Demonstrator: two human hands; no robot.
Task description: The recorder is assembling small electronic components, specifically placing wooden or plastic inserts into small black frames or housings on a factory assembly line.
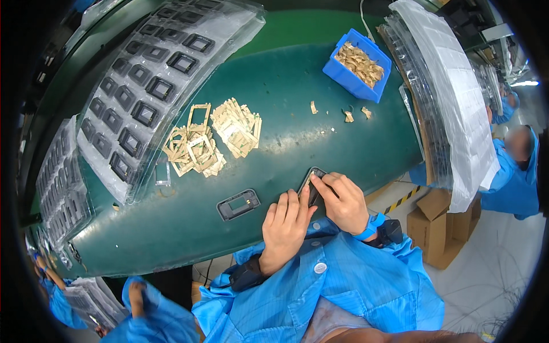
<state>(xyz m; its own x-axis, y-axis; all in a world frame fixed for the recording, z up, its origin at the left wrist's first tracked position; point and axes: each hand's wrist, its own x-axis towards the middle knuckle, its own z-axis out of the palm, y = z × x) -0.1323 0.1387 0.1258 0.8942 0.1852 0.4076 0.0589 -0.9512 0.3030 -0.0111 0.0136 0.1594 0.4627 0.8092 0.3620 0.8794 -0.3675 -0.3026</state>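
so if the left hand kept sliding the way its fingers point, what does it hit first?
The left hand points up and slightly right, toward the dark frame that the right hand is pressing on. It would meet that frame almost at once; its fingertips look already against it, though depth is unclear.

Dark green glossy worktop (274, 108) fills frame centre, overhead light glaring off it mid-frame. Pale grey smooth floor (492, 274) lower right, yellow-black hazard tape strip (402, 200) along the bench edge. Brown cardboard boxes (437, 228) on the floor right of centre. Bright lamp (525, 83) far right.
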